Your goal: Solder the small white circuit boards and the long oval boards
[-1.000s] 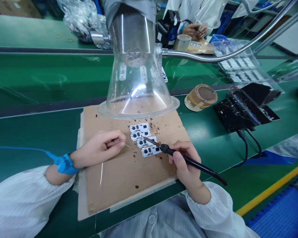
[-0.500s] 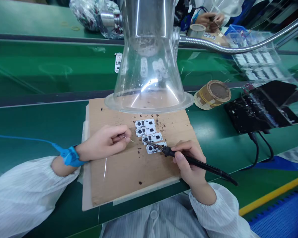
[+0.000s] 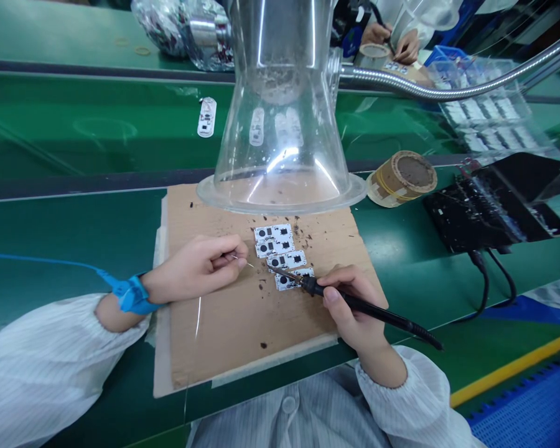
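a: what did the hands have?

b: the left hand (image 3: 193,269) pinched a thin solder wire (image 3: 239,259) between thumb and fingers. the right hand (image 3: 352,305) held a soldering iron (image 3: 382,315) like a pen. the two were apart, one on each side of the work, the wire's end just short of the iron's tip.

a: and the work itself?

b: four white circuit boards (image 3: 280,255) lay in a stepped row on a cardboard sheet (image 3: 205,348), between the hands. the tip crossed over the nearest board (image 3: 294,280) toward the one beyond it (image 3: 287,259). whether it touched either, i could not tell.

a: how far along did it look?

b: hard to say. the joints were too small to read, so i could not tell finished from unfinished. dark specks (image 3: 298,233) were scattered over the cardboard around the row. off to the right, a clear tray (image 3: 480,109) held rows of similar boards.

a: further out?

b: a blue wrist strap (image 3: 131,294) circled the left wrist, its blue lead (image 3: 42,256) running off across the green bench (image 3: 74,218). a clear flared fume hood (image 3: 280,124) stood over the cardboard's far edge, on a metal hose (image 3: 429,92). beyond it, a co-worker's hands (image 3: 392,34) were busy at their own place.
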Demonstrator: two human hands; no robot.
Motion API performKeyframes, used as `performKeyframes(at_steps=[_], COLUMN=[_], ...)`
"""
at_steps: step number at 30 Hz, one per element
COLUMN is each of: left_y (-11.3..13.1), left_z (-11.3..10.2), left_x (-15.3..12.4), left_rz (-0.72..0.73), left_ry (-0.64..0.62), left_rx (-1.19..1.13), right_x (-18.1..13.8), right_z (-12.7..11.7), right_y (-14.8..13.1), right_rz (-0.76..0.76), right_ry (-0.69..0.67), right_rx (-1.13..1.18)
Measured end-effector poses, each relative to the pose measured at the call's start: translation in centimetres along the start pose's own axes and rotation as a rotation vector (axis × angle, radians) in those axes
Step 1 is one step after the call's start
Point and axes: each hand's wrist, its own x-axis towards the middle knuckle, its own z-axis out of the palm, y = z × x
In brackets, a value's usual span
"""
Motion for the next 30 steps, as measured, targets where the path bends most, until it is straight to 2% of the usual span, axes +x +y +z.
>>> performKeyframes(at_steps=[12,25,30], left_y=[-0.15,0.05,-0.04], left_z=[0.04,0.04,0.0], left_x=[-0.03,0.23,0.14], left_rz=[-0.001,0.04,0.048], left_ry=[0.007,0.041,0.041], left_rx=[0.015,0.06,0.081], right_x=[0.21,0.42,0.36], right_z=[0.04,0.16,0.13], right_y=[-0.08,-0.31,-0.24], right_rz=[-0.004,-0.01,-0.004], right_ry=[0.056,0.003,0.032], right_rx=[0.004,-0.007,0.018])
